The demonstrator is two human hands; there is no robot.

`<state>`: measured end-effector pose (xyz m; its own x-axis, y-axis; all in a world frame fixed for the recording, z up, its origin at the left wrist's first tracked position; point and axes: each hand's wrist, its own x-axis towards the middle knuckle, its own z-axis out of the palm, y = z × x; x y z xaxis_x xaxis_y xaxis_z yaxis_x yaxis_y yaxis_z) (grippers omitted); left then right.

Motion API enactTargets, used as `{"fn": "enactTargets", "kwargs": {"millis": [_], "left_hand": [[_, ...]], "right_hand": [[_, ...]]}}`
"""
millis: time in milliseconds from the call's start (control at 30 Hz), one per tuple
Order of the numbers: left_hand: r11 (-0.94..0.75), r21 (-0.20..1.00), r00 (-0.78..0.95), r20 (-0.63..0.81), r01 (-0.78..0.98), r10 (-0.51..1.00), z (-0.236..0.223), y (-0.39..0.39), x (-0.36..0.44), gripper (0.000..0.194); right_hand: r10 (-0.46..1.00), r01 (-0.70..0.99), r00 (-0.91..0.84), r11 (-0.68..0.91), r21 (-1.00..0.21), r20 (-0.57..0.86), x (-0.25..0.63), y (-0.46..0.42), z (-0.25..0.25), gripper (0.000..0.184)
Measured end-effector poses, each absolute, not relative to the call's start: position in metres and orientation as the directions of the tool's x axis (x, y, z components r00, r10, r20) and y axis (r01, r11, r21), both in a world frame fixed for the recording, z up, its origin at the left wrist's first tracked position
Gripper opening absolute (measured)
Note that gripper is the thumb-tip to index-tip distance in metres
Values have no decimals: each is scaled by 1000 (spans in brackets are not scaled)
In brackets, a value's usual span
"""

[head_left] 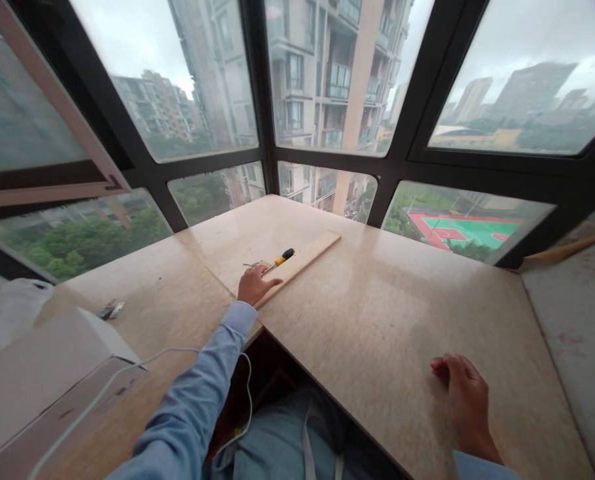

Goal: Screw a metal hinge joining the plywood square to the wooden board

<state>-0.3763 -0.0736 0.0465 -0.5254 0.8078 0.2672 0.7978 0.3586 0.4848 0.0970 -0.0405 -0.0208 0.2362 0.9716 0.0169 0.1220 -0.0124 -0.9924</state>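
My left hand [257,285] reaches over the near end of a long, narrow wooden board [310,262] lying on the countertop. Its thumb is stretched out over the board, apart from the fingers. Just beyond the fingertips lies a screwdriver [284,257] with a yellow and black handle, its shaft pointing back toward the hand. Small metal pieces [255,265] lie by the fingers, too small to name. Over the counter at the right, my right hand [462,393] has curled fingers; whatever may be inside them is hidden.
The beige countertop [377,313] runs into a window corner. A white box [52,373], a plastic bag [14,310] and small metal parts [111,309] are at the left. A white cable [170,350] passes under my left arm. The counter's front edge is cut in before my lap.
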Motion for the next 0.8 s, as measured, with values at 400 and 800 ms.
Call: {"fn": "enactTargets", "kwargs": {"millis": [400, 800], "left_hand": [[394, 611, -476, -32, 686, 879, 3, -119, -408, 125], [449, 487, -594, 196, 749, 780, 16, -123, -381, 95]], "right_hand": [[952, 142, 297, -116, -983, -69, 92, -47, -12, 23], [969, 270, 246, -98, -958, -30, 93, -47, -14, 29]]}}
